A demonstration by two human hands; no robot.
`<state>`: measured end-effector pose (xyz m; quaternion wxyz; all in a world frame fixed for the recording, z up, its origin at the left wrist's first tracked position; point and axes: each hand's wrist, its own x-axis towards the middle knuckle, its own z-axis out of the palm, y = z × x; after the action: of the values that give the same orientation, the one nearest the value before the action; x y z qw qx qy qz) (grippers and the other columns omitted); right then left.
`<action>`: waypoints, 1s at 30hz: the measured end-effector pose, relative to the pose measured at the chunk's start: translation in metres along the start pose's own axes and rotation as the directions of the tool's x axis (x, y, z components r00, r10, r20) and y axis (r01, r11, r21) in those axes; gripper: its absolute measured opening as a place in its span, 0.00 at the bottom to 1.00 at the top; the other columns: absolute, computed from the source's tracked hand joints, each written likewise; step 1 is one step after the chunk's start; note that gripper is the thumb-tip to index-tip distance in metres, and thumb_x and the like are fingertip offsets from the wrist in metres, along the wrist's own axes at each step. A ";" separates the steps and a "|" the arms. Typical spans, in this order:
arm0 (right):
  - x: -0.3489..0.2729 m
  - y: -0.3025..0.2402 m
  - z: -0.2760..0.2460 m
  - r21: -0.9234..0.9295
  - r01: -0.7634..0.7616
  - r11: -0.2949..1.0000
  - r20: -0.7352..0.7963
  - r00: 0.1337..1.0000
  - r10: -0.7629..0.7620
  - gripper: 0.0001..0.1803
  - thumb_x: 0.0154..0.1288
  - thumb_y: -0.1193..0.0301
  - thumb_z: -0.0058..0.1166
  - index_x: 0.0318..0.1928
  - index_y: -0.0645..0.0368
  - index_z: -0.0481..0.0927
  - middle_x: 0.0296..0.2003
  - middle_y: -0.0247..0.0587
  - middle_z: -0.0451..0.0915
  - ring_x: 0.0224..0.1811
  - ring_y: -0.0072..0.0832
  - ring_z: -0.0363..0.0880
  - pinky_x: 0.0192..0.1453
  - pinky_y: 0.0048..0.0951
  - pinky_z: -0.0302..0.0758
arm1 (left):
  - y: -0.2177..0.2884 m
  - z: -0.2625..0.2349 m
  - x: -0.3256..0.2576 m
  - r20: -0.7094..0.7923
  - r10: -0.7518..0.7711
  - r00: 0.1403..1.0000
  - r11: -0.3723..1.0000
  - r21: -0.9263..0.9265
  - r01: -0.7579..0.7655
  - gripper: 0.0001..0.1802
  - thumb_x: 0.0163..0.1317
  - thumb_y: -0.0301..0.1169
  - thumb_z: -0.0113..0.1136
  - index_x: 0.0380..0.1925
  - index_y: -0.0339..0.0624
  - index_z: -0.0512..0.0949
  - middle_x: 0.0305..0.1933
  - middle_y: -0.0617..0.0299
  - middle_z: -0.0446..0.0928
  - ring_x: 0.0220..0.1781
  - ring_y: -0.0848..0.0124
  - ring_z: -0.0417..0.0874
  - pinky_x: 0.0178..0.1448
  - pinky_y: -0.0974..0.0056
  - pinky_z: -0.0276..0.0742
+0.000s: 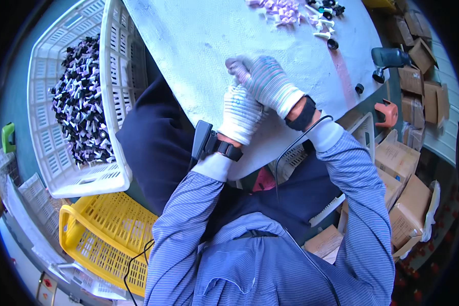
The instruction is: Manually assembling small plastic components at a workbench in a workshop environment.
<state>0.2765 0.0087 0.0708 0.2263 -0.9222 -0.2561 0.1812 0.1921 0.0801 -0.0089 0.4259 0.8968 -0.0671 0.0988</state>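
My left hand (241, 113) and my right hand (273, 81), both in white knitted gloves with fine stripes, meet above the near part of the pale table (199, 56). The right hand lies over the left, and its closed fingers bend in toward the left fingertips. Whatever they pinch between them is hidden by the gloves. Further back on the table lies a heap of small lilac plastic parts (283, 11). Beside it are white stem-shaped pieces (319, 24) and small black parts (333, 7). A round black cap (332, 44) sits near these pieces.
A tall white crate (120, 76) full of black, white and lilac parts (81, 102) stands at left, a yellow crate (107, 229) below it. A dark bottle (390, 57) is at the table's right edge. Cardboard boxes (398, 155) are stacked at right.
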 end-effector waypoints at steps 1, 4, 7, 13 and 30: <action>-0.001 -0.003 0.000 -0.004 0.005 1.000 -0.014 1.000 -0.005 0.25 0.77 0.49 0.35 0.54 0.48 0.82 0.38 0.50 0.85 0.44 0.47 0.84 0.52 0.45 0.78 | 0.002 0.000 -0.001 -0.006 0.013 1.000 1.000 0.005 -0.013 0.16 0.53 0.38 0.63 0.39 0.42 0.81 0.36 0.53 0.82 0.40 0.53 0.82 0.44 0.52 0.76; -0.001 -0.015 -0.001 -0.039 -0.115 0.993 0.069 0.991 0.117 0.24 0.76 0.50 0.37 0.54 0.49 0.82 0.40 0.48 0.85 0.47 0.45 0.84 0.55 0.42 0.76 | -0.006 0.005 -0.003 -0.048 -0.046 0.998 0.999 -0.018 0.046 0.17 0.58 0.42 0.59 0.40 0.42 0.81 0.34 0.50 0.83 0.36 0.49 0.84 0.40 0.49 0.77; -0.004 0.010 0.005 0.115 -0.148 0.982 0.066 0.988 0.141 0.25 0.75 0.49 0.40 0.52 0.52 0.82 0.40 0.47 0.85 0.46 0.45 0.84 0.55 0.41 0.76 | 0.000 0.005 -0.001 0.021 -0.053 0.998 0.999 -0.001 0.053 0.18 0.58 0.42 0.59 0.40 0.40 0.80 0.34 0.48 0.83 0.36 0.47 0.83 0.41 0.48 0.77; -0.014 0.011 -0.011 0.411 -0.240 0.879 0.017 0.966 0.256 0.25 0.73 0.51 0.46 0.53 0.59 0.82 0.37 0.44 0.86 0.38 0.34 0.84 0.49 0.34 0.78 | 0.018 -0.015 0.004 -0.026 -0.057 0.998 0.985 -0.164 0.052 0.18 0.56 0.37 0.63 0.44 0.40 0.78 0.37 0.45 0.80 0.41 0.45 0.81 0.45 0.49 0.77; -0.069 0.022 -0.039 0.171 -0.162 0.972 -0.057 0.983 0.174 0.18 0.70 0.58 0.55 0.50 0.57 0.83 0.39 0.47 0.86 0.43 0.36 0.85 0.51 0.34 0.77 | 0.025 -0.019 0.001 -0.257 -0.055 0.965 0.958 -0.287 -0.022 0.21 0.50 0.35 0.73 0.45 0.43 0.82 0.36 0.54 0.81 0.39 0.54 0.79 0.46 0.55 0.77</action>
<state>0.2475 -0.0590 0.1063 0.2950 -0.9245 -0.1528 0.1869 0.1860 0.0795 0.0217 0.5574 0.8051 -0.0164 0.2021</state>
